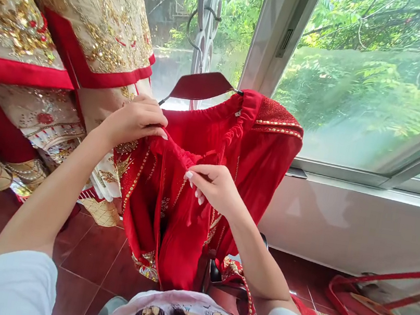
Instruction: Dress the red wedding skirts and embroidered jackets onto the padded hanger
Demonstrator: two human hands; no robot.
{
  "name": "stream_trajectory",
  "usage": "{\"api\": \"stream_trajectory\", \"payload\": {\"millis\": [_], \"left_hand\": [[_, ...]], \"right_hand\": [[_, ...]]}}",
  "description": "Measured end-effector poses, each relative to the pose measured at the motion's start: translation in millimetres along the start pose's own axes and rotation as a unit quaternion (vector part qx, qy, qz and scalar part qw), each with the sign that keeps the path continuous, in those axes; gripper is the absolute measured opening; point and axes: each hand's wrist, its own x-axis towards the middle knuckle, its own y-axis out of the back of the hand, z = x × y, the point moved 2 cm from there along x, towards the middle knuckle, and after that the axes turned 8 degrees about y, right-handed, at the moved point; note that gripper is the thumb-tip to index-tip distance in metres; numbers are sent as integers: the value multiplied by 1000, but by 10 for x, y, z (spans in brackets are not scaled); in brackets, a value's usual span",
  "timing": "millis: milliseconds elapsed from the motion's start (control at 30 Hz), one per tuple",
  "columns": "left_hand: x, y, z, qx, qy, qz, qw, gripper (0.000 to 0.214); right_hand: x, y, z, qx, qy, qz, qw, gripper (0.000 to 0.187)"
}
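A red garment (185,243) with a gathered elastic waistband and gold trim hangs in front of me. Its far right side is on a dark hanger (201,86), whose hook is up by the window grille. My left hand (136,121) is closed on the waistband at the garment's left corner, beside the hanger's left end. Further along the front of the same waistband, my right hand (215,187) pinches the gathered cloth between thumb and fingers. The waist opening gapes between the front edge and the hanger.
Cream and gold embroidered costumes with red borders (100,72) hang close on the left. Behind the garment are a metal window grille (204,35) and sliding windows (359,106) above a white wall. A red metal frame (354,300) stands on the tiled floor (88,260) at right.
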Motion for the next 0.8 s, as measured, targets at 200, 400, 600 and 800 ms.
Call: {"api": "stream_trajectory", "payload": {"millis": [200,400,600,800], "left_hand": [[52,-88,-25,-88,54,3,995,36],[224,11,106,-96,245,104,959,39],[307,28,117,-35,300,16,953,24],[309,-41,24,-79,302,21,950,25]], "right_hand": [[-17,18,162,60,-38,-21,997,35],[-3,-162,263,18,-24,-11,999,30],[-38,-219,257,-75,34,28,996,32],[57,90,-64,-222,109,105,963,25]]}}
